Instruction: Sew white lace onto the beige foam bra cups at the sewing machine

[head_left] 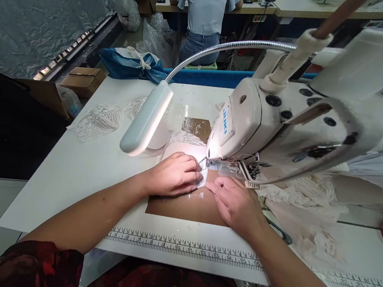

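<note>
A white lace piece (202, 173) lies under the needle area of a white sewing machine (237, 120), lit brightly by the lamp. My left hand (177, 175) is closed over the left part of this lace, its fingers together and bent, pressing it down. At the lace's lower right edge are the fingertips of my right hand (235, 201), closed with the other fingers curled under; what lies inside them is partly hidden. Beneath both hands is a brown sheet (185, 210). A pale rounded cup-shaped piece (174, 148) with lace behind it sits just beyond my left hand.
A lamp (146, 119) on a bendable metal neck hangs over the table. More lace (96, 121) lies at the left, and a lace heap (307, 194) at the right. Scissors (279, 231) rest by my right forearm. A printed ruler (182, 247) runs along the front edge. Another person (206, 11) sits beyond.
</note>
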### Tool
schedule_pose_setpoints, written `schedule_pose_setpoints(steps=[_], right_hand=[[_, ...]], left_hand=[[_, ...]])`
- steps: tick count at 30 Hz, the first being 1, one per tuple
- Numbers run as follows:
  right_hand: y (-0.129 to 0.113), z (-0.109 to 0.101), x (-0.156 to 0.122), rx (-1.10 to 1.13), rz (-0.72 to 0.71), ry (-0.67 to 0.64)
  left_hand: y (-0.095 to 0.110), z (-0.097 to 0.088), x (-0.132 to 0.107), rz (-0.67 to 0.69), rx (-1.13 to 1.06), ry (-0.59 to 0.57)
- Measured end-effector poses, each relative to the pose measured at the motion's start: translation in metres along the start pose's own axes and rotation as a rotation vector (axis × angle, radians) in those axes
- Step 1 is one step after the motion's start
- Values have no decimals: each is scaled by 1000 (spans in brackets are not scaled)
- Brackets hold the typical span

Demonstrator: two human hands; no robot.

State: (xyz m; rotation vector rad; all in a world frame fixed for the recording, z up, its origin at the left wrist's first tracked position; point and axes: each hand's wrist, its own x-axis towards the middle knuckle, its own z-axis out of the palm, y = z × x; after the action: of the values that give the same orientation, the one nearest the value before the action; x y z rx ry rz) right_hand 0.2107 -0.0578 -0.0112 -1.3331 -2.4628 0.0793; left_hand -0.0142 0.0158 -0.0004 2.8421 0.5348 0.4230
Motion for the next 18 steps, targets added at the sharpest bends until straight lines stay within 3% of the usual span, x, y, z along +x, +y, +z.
schedule_pose_setpoints(steps=[9,18], right_hand=[[2,3,-1,-31,-47,-58],[2,4,-2,15,-36,-19]], left_hand=[[1,0,-1,46,55,1],[1,-2,-1,58,59,-20]])
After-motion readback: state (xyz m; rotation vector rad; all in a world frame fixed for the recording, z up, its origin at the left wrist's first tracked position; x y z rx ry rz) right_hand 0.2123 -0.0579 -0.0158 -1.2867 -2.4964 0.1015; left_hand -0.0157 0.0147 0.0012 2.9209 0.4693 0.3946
